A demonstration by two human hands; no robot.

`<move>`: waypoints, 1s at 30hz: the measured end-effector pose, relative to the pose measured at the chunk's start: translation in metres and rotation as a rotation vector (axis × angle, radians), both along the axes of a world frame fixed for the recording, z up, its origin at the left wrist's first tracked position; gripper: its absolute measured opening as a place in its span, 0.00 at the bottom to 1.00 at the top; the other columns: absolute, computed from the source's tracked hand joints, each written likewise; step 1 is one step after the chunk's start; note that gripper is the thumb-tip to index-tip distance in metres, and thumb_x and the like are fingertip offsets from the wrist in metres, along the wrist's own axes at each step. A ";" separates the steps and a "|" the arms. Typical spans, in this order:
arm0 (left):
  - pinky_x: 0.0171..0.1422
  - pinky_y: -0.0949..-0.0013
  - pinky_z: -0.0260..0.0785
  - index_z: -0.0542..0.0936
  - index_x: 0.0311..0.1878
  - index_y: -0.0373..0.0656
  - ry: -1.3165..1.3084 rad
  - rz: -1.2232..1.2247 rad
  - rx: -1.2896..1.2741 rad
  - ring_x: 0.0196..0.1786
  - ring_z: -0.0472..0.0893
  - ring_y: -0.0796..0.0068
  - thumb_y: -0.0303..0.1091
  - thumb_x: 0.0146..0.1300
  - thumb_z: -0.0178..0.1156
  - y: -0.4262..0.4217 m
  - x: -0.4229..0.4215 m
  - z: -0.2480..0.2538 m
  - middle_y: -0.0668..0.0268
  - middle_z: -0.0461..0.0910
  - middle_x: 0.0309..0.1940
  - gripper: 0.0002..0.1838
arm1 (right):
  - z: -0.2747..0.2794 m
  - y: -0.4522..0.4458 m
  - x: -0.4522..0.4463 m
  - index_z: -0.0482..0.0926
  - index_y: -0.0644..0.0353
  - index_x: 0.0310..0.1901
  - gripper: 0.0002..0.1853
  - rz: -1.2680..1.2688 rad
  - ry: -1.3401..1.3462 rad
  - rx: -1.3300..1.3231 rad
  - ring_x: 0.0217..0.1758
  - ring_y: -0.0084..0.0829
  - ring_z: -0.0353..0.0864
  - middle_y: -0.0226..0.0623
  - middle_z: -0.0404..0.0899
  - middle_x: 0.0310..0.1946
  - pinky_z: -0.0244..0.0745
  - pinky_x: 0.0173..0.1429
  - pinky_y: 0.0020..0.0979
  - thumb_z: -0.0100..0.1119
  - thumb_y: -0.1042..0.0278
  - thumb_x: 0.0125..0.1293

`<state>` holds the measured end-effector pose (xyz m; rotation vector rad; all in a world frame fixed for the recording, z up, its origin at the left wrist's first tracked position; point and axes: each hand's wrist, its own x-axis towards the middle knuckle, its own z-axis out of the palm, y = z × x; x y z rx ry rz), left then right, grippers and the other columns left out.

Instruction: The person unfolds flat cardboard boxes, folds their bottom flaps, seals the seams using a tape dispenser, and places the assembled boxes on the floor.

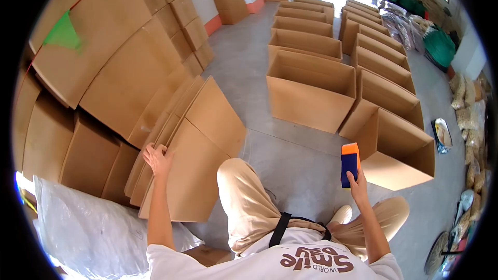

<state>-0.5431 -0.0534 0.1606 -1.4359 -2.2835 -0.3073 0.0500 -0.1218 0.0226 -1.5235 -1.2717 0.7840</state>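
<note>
Several flattened cardboard boxes (199, 148) lean in a stack on the left. The fingers of my left hand (158, 159) curl over the upper edge of the stack, gripping a flattened box; the exact number of layers held cannot be told. On the other side, my right hand (357, 184) is closed around what looks like a tape dispenser (349, 168), orange and dark blue. It is held upright, just left of the nearest open cardboard box (402, 168). Another open box (311, 91) stands farther forward.
Two rows of open-topped boxes (306, 44) run toward the bright doorway. Large cartons (124, 67) are piled along the left. A plastic-wrapped bundle (98, 228) lies at lower left. Filled bags (467, 119) and a green sack (438, 46) line the right wall. Grey floor (295, 161) shows between.
</note>
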 end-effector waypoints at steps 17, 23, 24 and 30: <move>0.36 0.76 0.66 0.72 0.30 0.31 -0.670 -1.437 0.018 0.30 0.72 0.76 0.10 0.43 0.59 0.045 0.132 0.169 0.63 0.73 0.29 0.10 | 0.173 -0.033 0.029 0.66 0.64 0.57 0.19 -0.312 0.302 0.390 0.42 0.27 0.80 0.40 0.80 0.40 0.73 0.50 0.28 0.48 0.60 0.71; 0.59 0.57 0.68 0.79 0.30 0.41 -0.276 -1.689 -0.411 0.39 0.78 0.70 0.26 0.50 0.66 0.091 0.224 0.070 0.66 0.79 0.36 0.05 | 0.181 -0.034 0.035 0.67 0.63 0.56 0.20 -0.128 0.262 0.133 0.36 0.25 0.79 0.37 0.78 0.34 0.75 0.43 0.27 0.51 0.59 0.70; 0.65 0.54 0.61 0.79 0.29 0.41 -0.279 -1.668 -0.479 0.45 0.76 0.67 0.27 0.48 0.68 0.095 0.238 0.042 0.66 0.79 0.41 0.07 | 0.167 -0.033 0.032 0.66 0.63 0.56 0.20 -0.049 0.260 0.034 0.36 0.25 0.79 0.37 0.78 0.34 0.75 0.42 0.27 0.51 0.58 0.70; 0.76 0.48 0.36 0.78 0.27 0.42 -0.487 -1.488 -0.482 0.74 0.51 0.61 0.29 0.42 0.72 0.073 0.282 0.016 0.67 0.62 0.67 0.11 | 0.129 -0.029 -0.030 0.60 0.67 0.62 0.39 0.356 -0.104 -0.201 0.49 0.28 0.72 0.40 0.71 0.47 0.68 0.54 0.30 0.66 0.52 0.58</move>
